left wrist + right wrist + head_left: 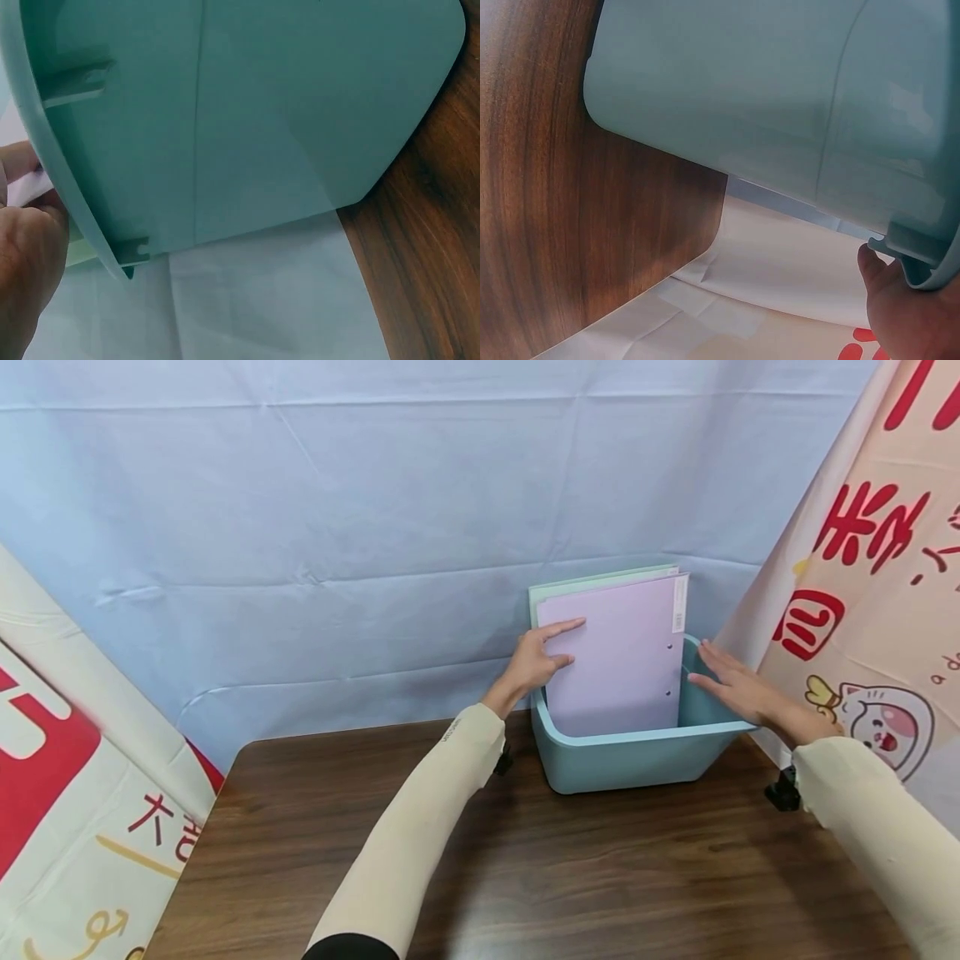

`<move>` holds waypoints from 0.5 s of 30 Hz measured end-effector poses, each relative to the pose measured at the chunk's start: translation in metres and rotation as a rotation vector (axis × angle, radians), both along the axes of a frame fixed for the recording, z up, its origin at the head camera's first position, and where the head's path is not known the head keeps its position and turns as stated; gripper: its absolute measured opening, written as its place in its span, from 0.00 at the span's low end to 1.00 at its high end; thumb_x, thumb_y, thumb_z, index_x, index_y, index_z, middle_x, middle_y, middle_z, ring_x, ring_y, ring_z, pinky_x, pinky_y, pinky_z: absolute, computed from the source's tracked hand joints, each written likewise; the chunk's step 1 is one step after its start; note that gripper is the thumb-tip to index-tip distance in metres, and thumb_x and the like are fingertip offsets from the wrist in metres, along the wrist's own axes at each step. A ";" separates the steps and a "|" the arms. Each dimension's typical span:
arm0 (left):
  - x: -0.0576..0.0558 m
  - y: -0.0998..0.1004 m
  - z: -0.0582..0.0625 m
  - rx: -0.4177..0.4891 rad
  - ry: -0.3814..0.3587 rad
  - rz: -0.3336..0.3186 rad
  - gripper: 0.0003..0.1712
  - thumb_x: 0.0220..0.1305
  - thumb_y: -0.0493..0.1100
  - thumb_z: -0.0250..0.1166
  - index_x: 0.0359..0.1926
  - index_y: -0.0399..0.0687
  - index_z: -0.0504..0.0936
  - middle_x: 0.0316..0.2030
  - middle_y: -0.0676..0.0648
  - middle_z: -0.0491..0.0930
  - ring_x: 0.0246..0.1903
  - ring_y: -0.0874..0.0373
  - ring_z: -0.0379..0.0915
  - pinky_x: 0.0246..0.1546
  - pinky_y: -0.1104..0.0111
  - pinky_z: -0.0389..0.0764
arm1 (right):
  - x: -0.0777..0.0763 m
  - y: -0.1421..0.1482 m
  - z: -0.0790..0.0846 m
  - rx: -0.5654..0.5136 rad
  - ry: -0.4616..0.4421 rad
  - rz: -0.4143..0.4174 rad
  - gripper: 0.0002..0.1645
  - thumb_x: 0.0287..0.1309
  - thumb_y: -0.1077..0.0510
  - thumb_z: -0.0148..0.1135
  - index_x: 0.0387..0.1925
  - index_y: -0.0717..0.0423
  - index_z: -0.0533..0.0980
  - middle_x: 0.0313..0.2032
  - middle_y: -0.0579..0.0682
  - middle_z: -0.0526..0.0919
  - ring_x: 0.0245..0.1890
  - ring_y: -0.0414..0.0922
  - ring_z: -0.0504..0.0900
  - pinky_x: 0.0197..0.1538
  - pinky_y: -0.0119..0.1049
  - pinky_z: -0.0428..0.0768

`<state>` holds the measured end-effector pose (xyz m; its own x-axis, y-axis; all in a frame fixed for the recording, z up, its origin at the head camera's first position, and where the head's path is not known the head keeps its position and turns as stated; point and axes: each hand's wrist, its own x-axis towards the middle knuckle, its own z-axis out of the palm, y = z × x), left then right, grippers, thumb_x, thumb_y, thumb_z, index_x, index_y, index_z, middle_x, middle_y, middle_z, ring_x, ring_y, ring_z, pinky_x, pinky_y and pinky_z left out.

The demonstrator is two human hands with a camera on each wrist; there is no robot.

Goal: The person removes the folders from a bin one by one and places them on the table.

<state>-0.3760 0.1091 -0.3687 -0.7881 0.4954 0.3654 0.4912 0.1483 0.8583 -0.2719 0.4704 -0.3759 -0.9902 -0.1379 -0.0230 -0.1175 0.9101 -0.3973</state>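
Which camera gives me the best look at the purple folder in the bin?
The head view. It shows the purple folder standing upright in the teal bin, the left hand touching its left edge. The left wrist view shows only a pale sliver beside the fingers; the right wrist view shows none of it.

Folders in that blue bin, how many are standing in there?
2. A purple folder stands upright at the front of the blue bin, touched by the left hand; a green folder stands right behind it. More could be hidden behind them.
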 end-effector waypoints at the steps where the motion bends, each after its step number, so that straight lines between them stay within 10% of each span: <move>1: 0.000 0.000 0.000 0.002 -0.003 0.012 0.37 0.65 0.28 0.73 0.69 0.64 0.83 0.71 0.58 0.76 0.74 0.64 0.65 0.70 0.66 0.74 | 0.001 0.000 0.000 0.000 0.001 0.002 0.51 0.83 0.37 0.42 0.84 0.62 0.33 0.82 0.69 0.30 0.81 0.73 0.32 0.73 0.80 0.39; 15: 0.013 0.001 -0.002 0.056 -0.005 0.081 0.38 0.63 0.27 0.74 0.66 0.69 0.84 0.69 0.59 0.78 0.73 0.64 0.66 0.48 0.74 0.78 | 0.000 0.002 -0.001 -0.001 0.017 0.021 0.47 0.85 0.42 0.38 0.83 0.65 0.33 0.82 0.70 0.30 0.81 0.72 0.32 0.75 0.78 0.37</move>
